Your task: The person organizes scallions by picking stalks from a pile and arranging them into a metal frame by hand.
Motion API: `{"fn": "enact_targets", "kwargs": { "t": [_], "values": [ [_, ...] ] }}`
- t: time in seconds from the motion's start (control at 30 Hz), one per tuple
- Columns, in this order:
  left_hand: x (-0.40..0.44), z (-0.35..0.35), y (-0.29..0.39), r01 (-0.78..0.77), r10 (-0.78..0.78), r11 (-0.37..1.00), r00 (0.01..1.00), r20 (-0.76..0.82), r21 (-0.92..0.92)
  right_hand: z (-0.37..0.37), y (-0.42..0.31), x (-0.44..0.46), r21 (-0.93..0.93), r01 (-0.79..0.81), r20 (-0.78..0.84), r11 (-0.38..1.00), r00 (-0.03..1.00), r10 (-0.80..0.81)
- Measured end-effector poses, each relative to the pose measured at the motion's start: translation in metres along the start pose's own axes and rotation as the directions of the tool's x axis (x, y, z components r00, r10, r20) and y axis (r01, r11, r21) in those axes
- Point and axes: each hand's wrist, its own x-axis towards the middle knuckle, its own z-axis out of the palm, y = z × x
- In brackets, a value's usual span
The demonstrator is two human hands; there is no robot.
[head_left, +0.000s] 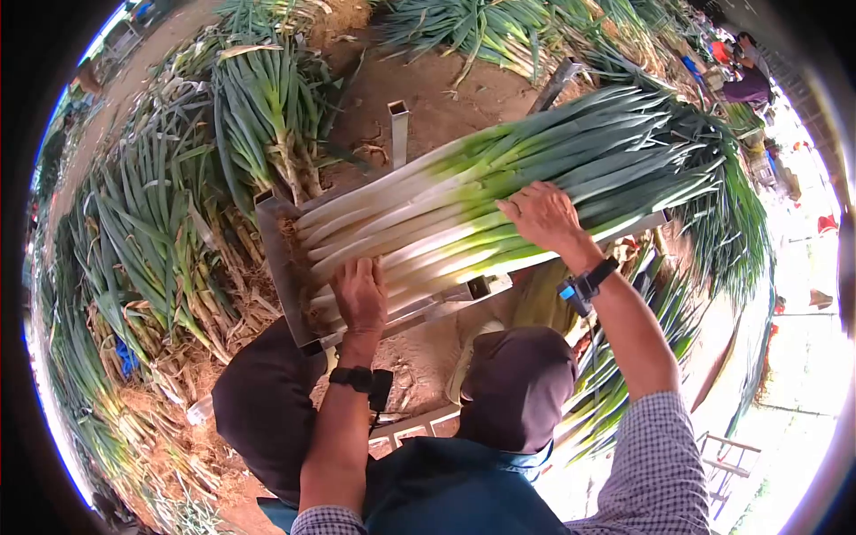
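Observation:
A wide layer of long green onions lies side by side in a metal rack, roots to the left and dark green leaves to the right. The roots sit by the upright metal end plate. My left hand is closed, its fingers bent over the white stems close to the root end. Farther right, my right hand lies open across the stalks where white turns to green, thumb apart from the fingers. The undersides of both hands are hidden.
Heaps of green onions cover the ground at left, with another pile beyond the rack. A square metal post rises behind it. Leaves hang past the rack's right end. A person is at the far right.

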Motion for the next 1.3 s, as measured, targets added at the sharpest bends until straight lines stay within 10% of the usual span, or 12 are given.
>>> {"fn": "enact_targets", "kwargs": {
  "t": [0.37,0.47,0.67,0.8,0.83,0.87,1.0,1.07,1.13,1.23,1.3],
  "values": [
    [0.001,0.005,-0.001,0.027,-0.027,1.0,0.999,0.026,0.008,0.047,0.009,-0.011,0.074,-0.026,-0.056,0.997,0.998,0.03],
    [-0.007,0.023,-0.011,0.063,-0.063,0.998,0.997,0.047,0.01,0.027,-0.002,-0.003,-0.053,-0.148,0.193,0.988,0.969,0.156],
    [-0.002,0.009,-0.003,-0.002,0.003,1.0,0.999,0.043,-0.014,-0.025,0.028,-0.008,-0.115,-0.478,0.173,0.871,0.853,0.492],
    [0.002,0.004,0.007,-0.002,0.004,0.999,0.999,0.032,-0.052,0.01,0.071,-0.061,-0.066,-0.318,-0.109,0.946,0.945,0.31],
    [-0.006,0.017,-0.005,0.33,-0.25,0.818,0.941,0.226,-0.471,0.016,0.075,-0.055,-0.078,-0.279,-0.143,0.957,0.953,0.266],
    [-0.007,0.029,-0.018,0.086,-0.071,0.974,0.994,0.077,-0.212,0.021,0.077,-0.044,-0.089,-0.242,-0.186,0.966,0.957,0.223],
    [0.005,0.023,-0.013,0.005,-0.006,0.986,1.0,-0.005,-0.165,0.014,0.089,-0.048,-0.104,-0.11,-0.059,0.988,0.993,0.104],
    [0.0,0.04,-0.036,0.011,-0.001,0.979,0.999,0.048,-0.206,-0.033,0.07,-0.054,0.23,-0.413,0.093,0.881,0.911,0.403],
    [-0.013,0.039,-0.034,-0.017,0.024,0.997,0.994,0.104,-0.074,-0.081,0.039,-0.102,0.513,-0.338,-0.106,0.789,0.887,0.449],
    [-0.005,0.038,-0.036,-0.036,0.036,0.999,0.993,0.112,-0.005,-0.125,0.014,-0.226,0.509,-0.401,-0.208,0.762,0.801,0.561],
    [-0.004,0.039,-0.037,-0.056,0.06,0.998,0.993,0.102,-0.041,-0.089,0.018,-0.352,0.602,-0.634,-0.052,0.485,0.575,0.817]
  ]
}}
